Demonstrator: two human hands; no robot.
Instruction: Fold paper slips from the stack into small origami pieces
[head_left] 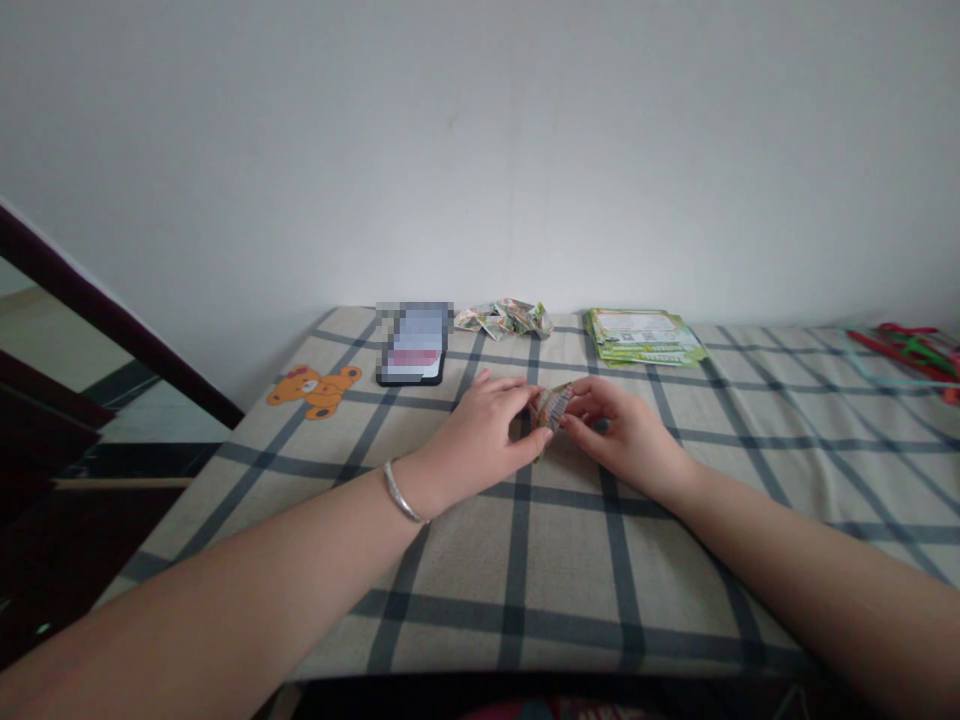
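Note:
Between my two hands is a small piece of folded printed paper (553,405), held just above the middle of the checked tablecloth. My left hand (495,425), with a silver bangle at the wrist, pinches the paper's left side between thumb and fingers. From the right, my right hand (619,425) grips its other side with thumb and fingertips. The fingers hide part of the paper, and its exact folded shape cannot be made out. Beyond my hands, near the wall, lies a cluster of folded or crumpled printed paper pieces (506,318).
A phone (412,345) with a blurred screen lies at the back left, beside an orange bear cutout (313,390). A stack of green printed sheets (637,337) sits back right. Red and green items (907,345) lie far right. The checked cloth (465,580) covers the table; a dark railing stands left.

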